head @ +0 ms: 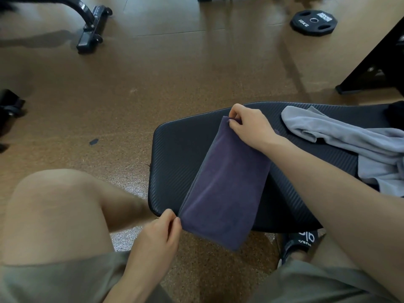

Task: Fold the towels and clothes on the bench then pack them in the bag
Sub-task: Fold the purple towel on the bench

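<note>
A dark purple towel (223, 182), folded into a long strip, lies slantwise on the black padded bench (177, 149), its near end hanging over the bench's front edge. My left hand (159, 232) pinches the towel's near left corner. My right hand (251, 125) pinches the far corner, with my forearm crossing above the bench. A crumpled light grey garment (349, 141) lies on the bench to the right. No bag is in view.
Brown speckled gym floor lies all round the bench. A black 10 kg weight plate (313, 21) rests on the floor at far right. Black equipment frames stand at far left (91, 29) and right (376, 62). My knees and a black shoe (299, 243) are near the bench.
</note>
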Demonstrator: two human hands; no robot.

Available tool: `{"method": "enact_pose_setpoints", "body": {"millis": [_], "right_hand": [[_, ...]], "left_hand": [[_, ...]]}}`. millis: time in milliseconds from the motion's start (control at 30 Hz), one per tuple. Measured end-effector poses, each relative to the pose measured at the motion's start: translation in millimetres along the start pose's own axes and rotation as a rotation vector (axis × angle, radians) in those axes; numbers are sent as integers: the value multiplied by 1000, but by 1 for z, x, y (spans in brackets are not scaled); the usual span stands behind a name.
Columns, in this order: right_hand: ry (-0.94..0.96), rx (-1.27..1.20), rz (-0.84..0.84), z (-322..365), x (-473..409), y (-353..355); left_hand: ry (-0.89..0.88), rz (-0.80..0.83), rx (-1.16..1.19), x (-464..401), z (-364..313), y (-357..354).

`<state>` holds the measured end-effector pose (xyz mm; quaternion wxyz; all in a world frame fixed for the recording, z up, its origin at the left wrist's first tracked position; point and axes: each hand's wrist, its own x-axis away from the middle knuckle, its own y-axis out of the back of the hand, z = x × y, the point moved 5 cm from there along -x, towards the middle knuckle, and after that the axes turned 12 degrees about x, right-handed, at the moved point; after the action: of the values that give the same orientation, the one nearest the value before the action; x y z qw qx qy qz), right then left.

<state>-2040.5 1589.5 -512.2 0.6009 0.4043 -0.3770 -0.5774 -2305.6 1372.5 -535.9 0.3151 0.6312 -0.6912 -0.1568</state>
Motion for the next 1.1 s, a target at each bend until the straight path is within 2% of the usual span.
{"method": "enact_pose_setpoints", "body": {"millis": [167,267,367,467,600,700,833,1100], "right_hand": [[51,124,-92,6,5,-8],[101,261,-201,11,11,-11],[104,354,-260,20,21,-7],[143,370,-288,36,40,3],[168,336,-205,55,81,9],[133,349,-113,56,109,9],[101,408,89,45,136,1],[140,457,118,33,180,0]], "left_hand": [[16,-25,-33,-2,3,0],[9,-35,-172,0,-1,2],[-54,-80,-330,3,-17,9],[-162,-79,-315,-6,-38,12],[-265,-3,-284,-51,-60,7],[-186,115,-337,-93,-67,0],[-115,244,-394,-115,-71,-3],[-326,166,-578,-99,-91,-10]]}}
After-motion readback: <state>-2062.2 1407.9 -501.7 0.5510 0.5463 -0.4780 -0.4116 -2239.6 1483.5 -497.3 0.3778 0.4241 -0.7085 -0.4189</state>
